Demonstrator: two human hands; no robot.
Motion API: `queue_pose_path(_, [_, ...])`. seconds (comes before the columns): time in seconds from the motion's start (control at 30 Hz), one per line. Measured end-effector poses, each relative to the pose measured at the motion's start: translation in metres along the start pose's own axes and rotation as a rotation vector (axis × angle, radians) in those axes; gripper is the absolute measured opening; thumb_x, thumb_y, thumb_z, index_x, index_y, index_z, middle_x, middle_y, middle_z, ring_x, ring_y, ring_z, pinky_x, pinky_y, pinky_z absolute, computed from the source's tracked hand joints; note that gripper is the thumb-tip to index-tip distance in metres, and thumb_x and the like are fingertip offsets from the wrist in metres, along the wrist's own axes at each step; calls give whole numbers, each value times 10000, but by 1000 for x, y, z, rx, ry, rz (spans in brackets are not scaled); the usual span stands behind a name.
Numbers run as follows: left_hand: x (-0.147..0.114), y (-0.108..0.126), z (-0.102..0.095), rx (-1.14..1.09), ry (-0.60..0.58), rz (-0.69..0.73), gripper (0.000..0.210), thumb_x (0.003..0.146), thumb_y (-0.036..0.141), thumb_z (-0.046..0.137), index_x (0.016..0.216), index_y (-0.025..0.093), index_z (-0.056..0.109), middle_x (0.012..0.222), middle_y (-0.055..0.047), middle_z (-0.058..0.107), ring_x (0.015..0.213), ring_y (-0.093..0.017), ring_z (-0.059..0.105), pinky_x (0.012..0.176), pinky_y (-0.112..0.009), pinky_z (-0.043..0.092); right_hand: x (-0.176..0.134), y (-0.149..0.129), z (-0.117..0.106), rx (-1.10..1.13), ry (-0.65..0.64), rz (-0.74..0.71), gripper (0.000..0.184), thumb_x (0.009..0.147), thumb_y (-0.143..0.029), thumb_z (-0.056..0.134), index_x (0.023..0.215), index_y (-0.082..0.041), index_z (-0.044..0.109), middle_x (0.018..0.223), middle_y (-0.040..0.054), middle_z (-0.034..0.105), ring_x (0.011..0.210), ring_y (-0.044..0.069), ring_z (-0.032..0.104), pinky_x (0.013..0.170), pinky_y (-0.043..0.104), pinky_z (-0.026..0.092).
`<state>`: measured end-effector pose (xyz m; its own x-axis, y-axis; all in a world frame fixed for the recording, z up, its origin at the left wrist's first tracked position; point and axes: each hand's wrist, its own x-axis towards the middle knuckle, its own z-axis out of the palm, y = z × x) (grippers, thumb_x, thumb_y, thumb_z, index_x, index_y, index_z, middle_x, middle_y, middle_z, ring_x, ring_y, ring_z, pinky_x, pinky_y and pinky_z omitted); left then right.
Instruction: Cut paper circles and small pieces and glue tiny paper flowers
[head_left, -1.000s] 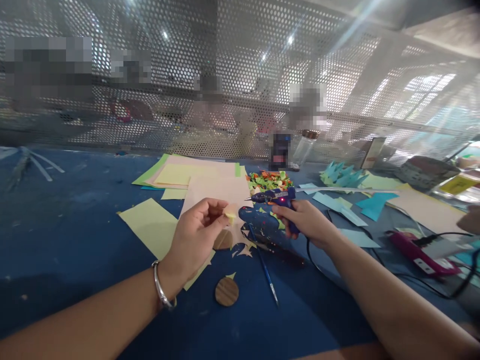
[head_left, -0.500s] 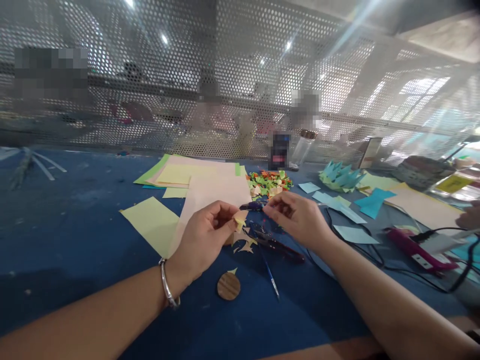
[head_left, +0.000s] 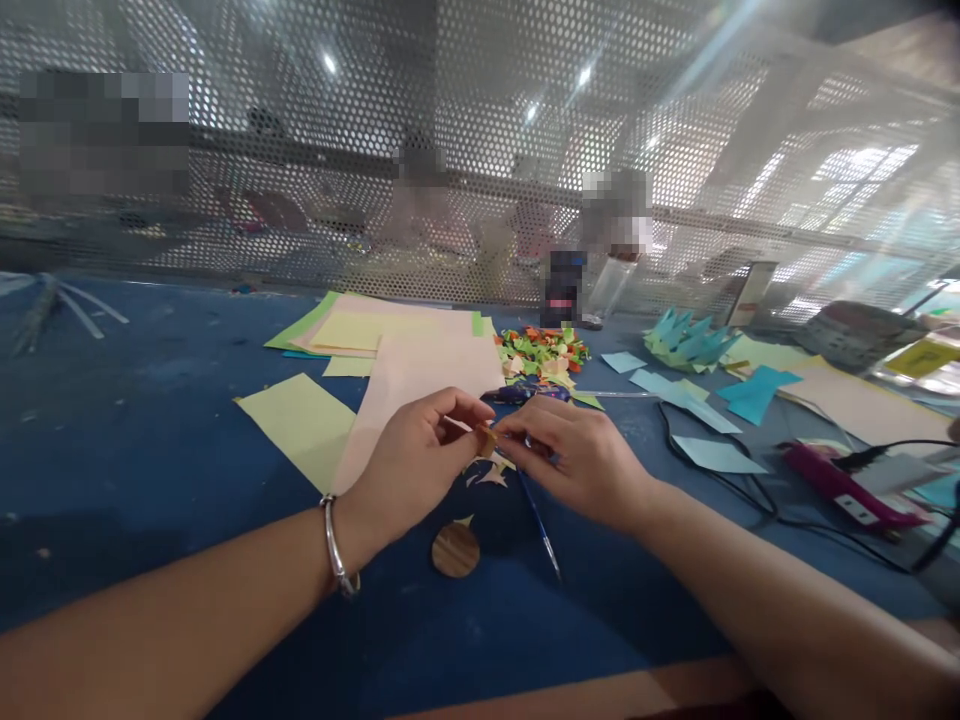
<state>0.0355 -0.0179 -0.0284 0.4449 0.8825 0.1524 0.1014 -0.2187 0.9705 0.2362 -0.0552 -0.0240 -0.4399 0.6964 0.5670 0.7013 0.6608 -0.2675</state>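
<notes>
Yellow-tan paper piece (head_left: 487,440), held up between the 2 hands, over the blue tabletop (head_left: 187,450). Small, warm ochre in tone, thin at the edge; curled or folded, impossible to tell which, with much of the outline covered by fingertips.

Left hand (head_left: 412,455) nearly closed, thumb and forefinger pinched on the left side of the piece, silver bangle (head_left: 337,545) at the wrist. Right hand (head_left: 581,455) likewise nearly closed, thumb and forefinger drawn together on the right edge of the piece, other fingers loosely curled.

Just beyond the fingertips, a dark blue glue gun (head_left: 525,393), lying on its side, with a clear glue stick (head_left: 611,394) out of its back end. Farther past the right hand, a heap of green, orange and cream paper scraps (head_left: 541,352). Beyond and beside the left hand, a pale pink sheet (head_left: 431,370); left of that hand, a pale yellow-green sheet (head_left: 304,425). Below the fingertips, jagged paper offcuts (head_left: 491,474). On the near side of the hands, 1 round wooden disc (head_left: 455,549) and 1 blue paintbrush (head_left: 541,530). Right of the right hand, a magenta power strip (head_left: 847,485).
</notes>
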Motion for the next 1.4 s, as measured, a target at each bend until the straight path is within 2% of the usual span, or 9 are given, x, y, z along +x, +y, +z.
queue_pose_path(0.2, [-2, 6, 3, -102, 10, -54, 181, 816, 237, 698, 990, 190, 679, 875, -23, 694, 756, -135, 629, 722, -284, 507, 0, -5, -1, -54, -26, -39, 189, 999, -240, 540, 1028, -148, 703, 917, 78, 714, 767, 154, 656, 687, 272, 490])
queue_pose_path(0.47, [-3, 1, 3, -186, 28, -69, 143, 803, 231, 698, 933, 182, 665, 900, -26, 667, 820, -162, 659, 792, -332, 552, -3, -8, -1, -113, -37, -74, 256, 960, -318, 624, 1122, -135, 698, 917, 75, 719, 669, 134, 628, 621, 258, 486])
queue_pose_path(0.63, [-4, 6, 4, -249, 32, -106, 129, 775, 211, 715, 885, 167, 662, 883, -19, 670, 821, -144, 658, 802, -302, 551, -3, -9, 1, -127, 4, -93, 239, 986, -285, 576, 1101, -123, 709, 894, 84, 724, 715, 150, 658, 641, 266, 491])
queue_pose_path(0.83, [-6, 12, 4, -357, 0, -165, 58, 772, 196, 708, 807, 174, 668, 838, -11, 680, 803, -131, 665, 824, -292, 547, -3, -9, 1, -91, 4, -52, 221, 1013, -256, 511, 1029, -166, 712, 909, 77, 733, 777, 162, 668, 705, 278, 494])
queue_pose_path(1.0, [-6, 10, 2, -294, -39, -92, 162, 749, 193, 766, 883, 167, 680, 886, -19, 683, 812, -126, 655, 814, -282, 534, -2, -6, 1, -16, 36, 14, 199, 996, -242, 530, 951, -174, 712, 834, 55, 711, 740, 153, 645, 697, 271, 481])
queue_pose_path(1.17, [-5, 5, -1, -157, -84, 6, 220, 799, 263, 757, 978, 170, 670, 957, -51, 700, 880, -169, 672, 841, -330, 541, -1, -6, -1, 42, 51, 45, 190, 986, -218, 545, 912, -179, 716, 827, 39, 714, 735, 138, 644, 689, 254, 470])
queue_pose_path(1.4, [-3, 3, -3, -46, -89, 84, 259, 836, 338, 748, 1018, 177, 659, 974, -66, 708, 884, -188, 680, 811, -334, 555, -1, -7, -3, 72, 61, 89, 187, 986, -260, 566, 927, -187, 728, 811, 31, 715, 721, 134, 637, 674, 251, 462])
